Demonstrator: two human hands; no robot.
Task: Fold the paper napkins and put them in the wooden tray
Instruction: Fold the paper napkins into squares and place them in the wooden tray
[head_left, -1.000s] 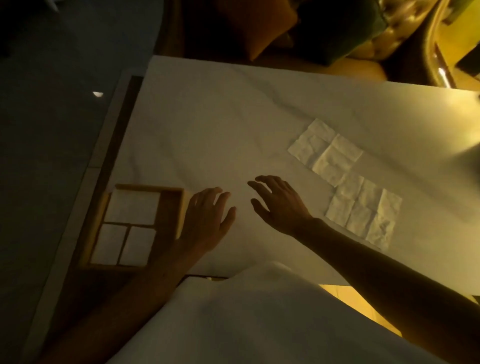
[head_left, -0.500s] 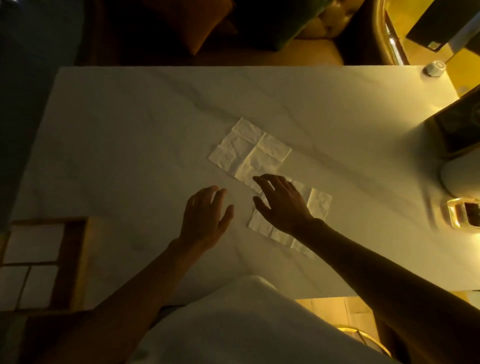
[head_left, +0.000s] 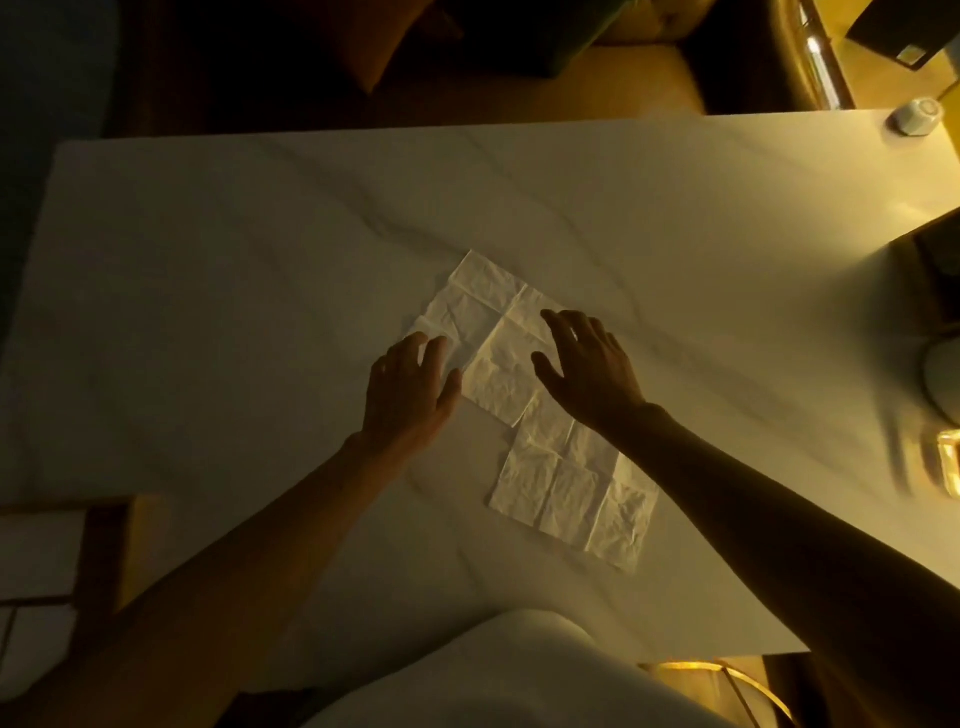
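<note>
In the head view, both hands were out over the pale marbled table (head_left: 234, 270), above the farther of two unfolded paper napkins. The left hand (head_left: 410, 395) lay palm down with its fingers straight and close together. Its fingertips reached onto the near left corner of the far napkin (head_left: 483, 312), and its thumb sat beside the napkin's near edge. It gripped nothing. Whether the fingertips pressed the paper or only hung just over it could not be told in the dim light.

The right hand (head_left: 587, 369) was spread above the right half of the same napkin, with the fingers apart and lightly bent and the thumb held out to the side. It held nothing, and whether it touched the paper was likewise unclear.

The far napkin lay flat near the middle of the table, turned at an angle, its fold creases marking it into squares. The near napkin (head_left: 561, 493) lay flat just beside it, toward the person. Their corners met or slightly overlapped, and the right forearm crossed over its far right part.

The wooden tray (head_left: 104, 561) sat well apart from both napkins at the left edge of the picture, cut off by the frame. White squares (head_left: 36, 551) showed in its compartments, too blurred to tell more. A small white round object (head_left: 917, 117) stood at the far right corner of the table.
</note>
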